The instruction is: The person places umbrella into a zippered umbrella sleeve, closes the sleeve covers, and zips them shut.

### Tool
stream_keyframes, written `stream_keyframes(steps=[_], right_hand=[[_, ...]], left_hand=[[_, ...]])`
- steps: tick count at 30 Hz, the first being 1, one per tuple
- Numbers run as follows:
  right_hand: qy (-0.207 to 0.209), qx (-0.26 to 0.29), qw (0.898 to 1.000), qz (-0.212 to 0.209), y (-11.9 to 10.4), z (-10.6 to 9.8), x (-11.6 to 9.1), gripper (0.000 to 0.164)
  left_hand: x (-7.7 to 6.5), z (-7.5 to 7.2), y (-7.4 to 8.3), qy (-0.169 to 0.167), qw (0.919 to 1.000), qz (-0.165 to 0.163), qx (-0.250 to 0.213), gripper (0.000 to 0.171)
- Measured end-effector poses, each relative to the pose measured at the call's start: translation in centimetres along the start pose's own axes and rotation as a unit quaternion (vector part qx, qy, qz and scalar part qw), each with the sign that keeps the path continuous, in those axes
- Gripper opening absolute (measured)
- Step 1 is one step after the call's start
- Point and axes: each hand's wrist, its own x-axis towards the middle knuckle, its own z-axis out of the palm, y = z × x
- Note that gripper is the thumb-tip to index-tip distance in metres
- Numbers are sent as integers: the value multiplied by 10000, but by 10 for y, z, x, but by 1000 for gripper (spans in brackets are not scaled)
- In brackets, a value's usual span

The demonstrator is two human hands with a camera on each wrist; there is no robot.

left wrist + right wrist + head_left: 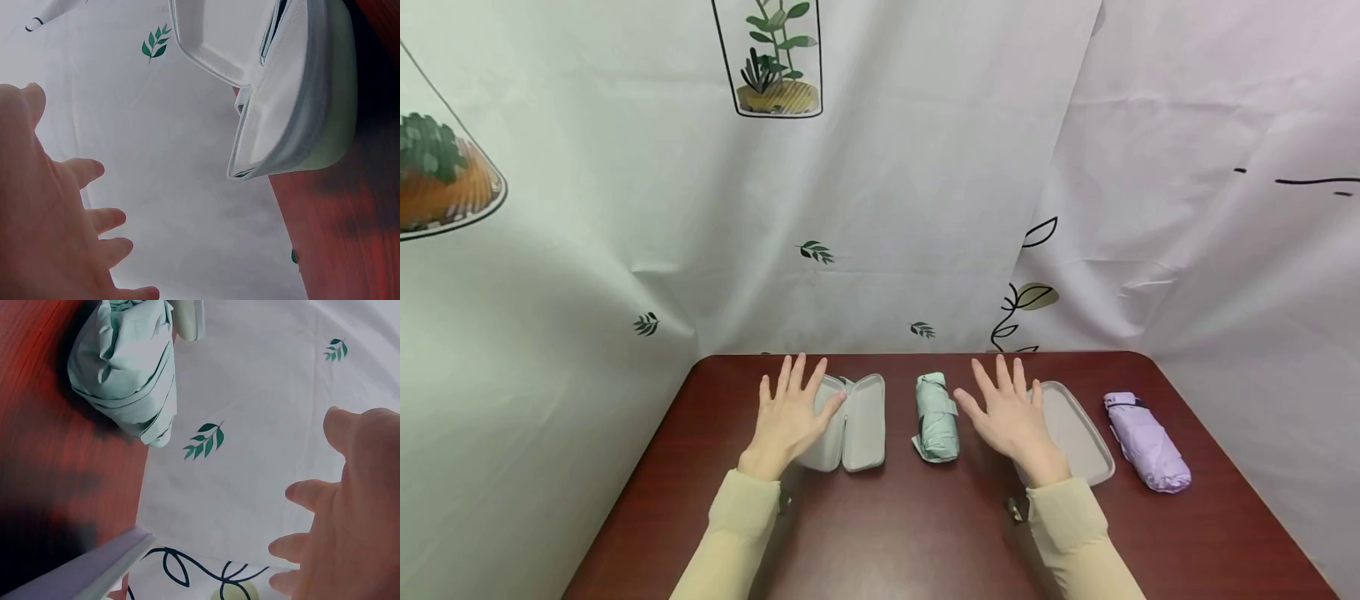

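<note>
My left hand (786, 421) is held above the table with fingers spread, holding nothing. Behind and beside it lies an unzipped grey case (865, 423), its two halves folded apart; the left wrist view shows its pale lining (275, 106). My right hand (1013, 421), fingers also spread, hovers over the left side of a shallow grey tray (1078, 437) and partly hides it. Between the hands lies a folded mint-green umbrella (937, 421), also seen as a mint bundle (128, 369) in the right wrist view. Neither hand touches anything.
A folded lilac umbrella (1148, 443) lies right of the tray, near the table's right edge. The dark red table (895, 533) has rounded far corners. White curtains (880, 183) printed with plants hang behind it and at both sides.
</note>
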Motion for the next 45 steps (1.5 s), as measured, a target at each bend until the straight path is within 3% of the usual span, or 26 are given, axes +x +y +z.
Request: stream_keyframes(steps=[11, 34, 39, 45], right_hand=[[-71, 72, 9999, -30, -7, 7, 3, 72], [-259, 478, 9985, -69, -22, 30, 11, 69], [-366, 496, 9981, -33, -25, 38, 14, 69], [-473, 703, 9964, 15, -31, 50, 16, 67]], left_hand=[[1, 3, -8, 1, 9999, -77, -125, 73], [-2, 11, -26, -291, 9925, -763, -914, 76], [0, 18, -31, -299, 9878, -1027, -1135, 80], [-2, 29, -38, -318, 9765, -1446, -1566, 73]])
